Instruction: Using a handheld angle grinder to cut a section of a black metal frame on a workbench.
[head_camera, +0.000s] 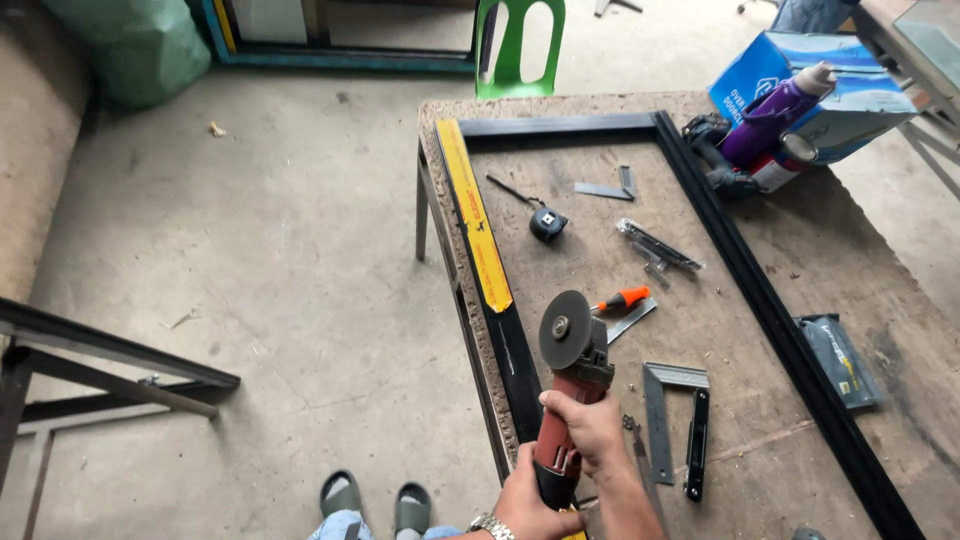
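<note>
I hold a red angle grinder (570, 385) over the near left part of a worn wooden table (900, 330). My right hand (592, 430) wraps the grinder's body from the right. My left hand (525, 500), with a metal wristwatch, grips its rear end from below. The grey cutting disc (564, 329) points away from me, just right of the black metal frame (760, 290) lying on the table. A yellow strip (473, 225) covers the frame's left bar.
Inside the frame lie a tape measure (548, 222), an orange-handled screwdriver (620, 299), a try square (672, 415), a small steel square (608, 187) and a packet (658, 246). A blue box (860, 95) and spray cans (775, 120) sit far right. Green chair (520, 45) stands beyond; metal bars (110, 365) lie left.
</note>
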